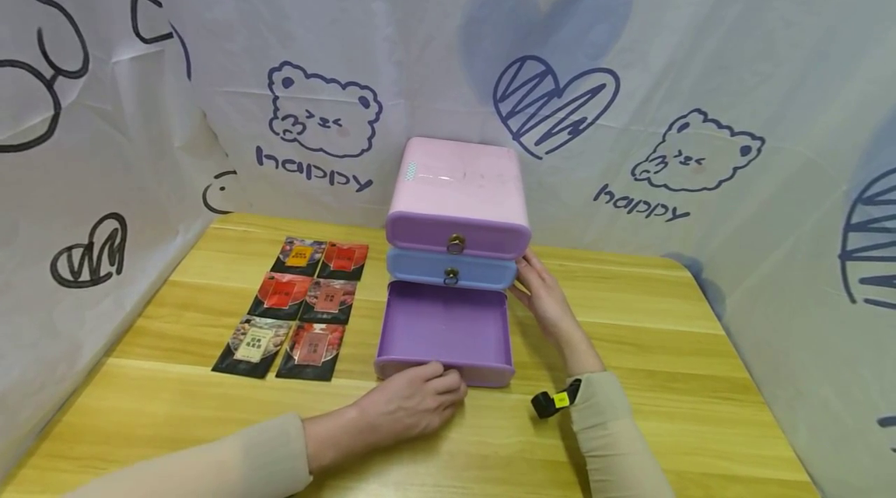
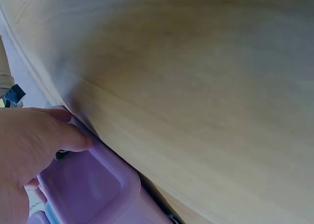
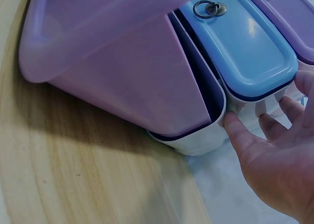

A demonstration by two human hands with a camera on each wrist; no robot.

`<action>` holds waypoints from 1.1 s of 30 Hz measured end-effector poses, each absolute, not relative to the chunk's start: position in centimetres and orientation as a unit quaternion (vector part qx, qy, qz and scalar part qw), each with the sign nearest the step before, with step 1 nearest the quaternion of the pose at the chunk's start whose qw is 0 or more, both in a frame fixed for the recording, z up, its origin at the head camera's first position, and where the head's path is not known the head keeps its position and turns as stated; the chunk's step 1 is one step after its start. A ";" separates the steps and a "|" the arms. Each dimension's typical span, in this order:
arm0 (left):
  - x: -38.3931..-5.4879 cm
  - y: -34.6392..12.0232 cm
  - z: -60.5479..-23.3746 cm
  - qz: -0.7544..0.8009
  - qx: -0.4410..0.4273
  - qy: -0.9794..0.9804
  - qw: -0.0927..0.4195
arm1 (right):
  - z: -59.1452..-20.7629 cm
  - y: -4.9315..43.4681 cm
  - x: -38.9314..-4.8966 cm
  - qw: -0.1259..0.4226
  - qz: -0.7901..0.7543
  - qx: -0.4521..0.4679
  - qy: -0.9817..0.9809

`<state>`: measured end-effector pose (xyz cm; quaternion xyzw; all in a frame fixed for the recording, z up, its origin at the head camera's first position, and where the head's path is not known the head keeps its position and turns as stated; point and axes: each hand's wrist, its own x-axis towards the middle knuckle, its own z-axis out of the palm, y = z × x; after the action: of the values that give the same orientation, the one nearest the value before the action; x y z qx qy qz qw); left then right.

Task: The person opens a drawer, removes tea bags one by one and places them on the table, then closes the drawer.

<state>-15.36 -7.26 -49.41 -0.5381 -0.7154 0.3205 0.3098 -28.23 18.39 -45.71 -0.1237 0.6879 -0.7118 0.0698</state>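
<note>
A small three-tier drawer unit (image 1: pixel 462 183) with a pink top stands on the wooden table. Its bottom purple drawer (image 1: pixel 446 319) is pulled out, and the inside shows bare. My left hand (image 1: pixel 420 401) grips the front of that drawer, thumb and fingers around its edge near the knob. On the right side of the unit rests my right hand (image 1: pixel 546 299), fingers spread along the casing beside the blue drawer (image 3: pixel 245 42), thumb at the casing's front edge. The blue middle drawer and the purple top drawer (image 1: pixel 458 236) are closed, each with a ring pull.
Left of the unit, several seasoning-style packets (image 1: pixel 280 296) lie flat in two columns. Behind is a white cloth backdrop (image 1: pixel 434 39) with bear and heart drawings. A black wrist-worn device (image 1: pixel 553 402) sits at my right cuff.
</note>
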 end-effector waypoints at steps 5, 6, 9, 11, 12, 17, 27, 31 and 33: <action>-15.6 -7.2 -49.6 0.320 -0.535 -0.718 0.311 | -45.6 18.3 -28.1 0.072 -0.712 -0.119 0.688; -15.6 -7.2 -49.6 0.320 -0.534 -0.718 0.310 | -45.6 18.3 -28.1 0.073 -0.712 -0.117 0.688; -15.6 -7.2 -49.6 0.318 -0.531 -0.722 0.310 | -45.5 18.3 -28.1 0.073 -0.712 -0.114 0.689; -15.6 -7.2 -49.6 0.319 -0.527 -0.724 0.309 | -45.5 18.3 -28.1 0.075 -0.712 -0.115 0.688; -15.6 -7.2 -49.5 0.319 -0.525 -0.726 0.309 | -45.5 18.4 -28.1 0.075 -0.712 -0.115 0.688; -15.6 -7.2 -49.3 0.319 -0.518 -0.733 0.305 | -45.6 18.5 -28.2 0.077 -0.714 -0.118 0.686; -15.5 -7.0 -48.8 0.319 -0.508 -0.739 0.306 | -45.3 19.0 -28.4 0.090 -0.712 -0.119 0.687; -15.4 -6.9 -48.7 0.318 -0.502 -0.744 0.306 | -45.1 19.0 -28.5 0.097 -0.718 -0.123 0.678; -15.3 -6.8 -48.7 0.316 -0.499 -0.747 0.305 | -45.1 19.0 -28.5 0.099 -0.720 -0.124 0.676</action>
<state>-15.31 -6.80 -48.73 -0.4993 -0.7469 0.3160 0.3049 -28.49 19.01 -45.06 -0.1244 0.6759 -0.7196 0.0992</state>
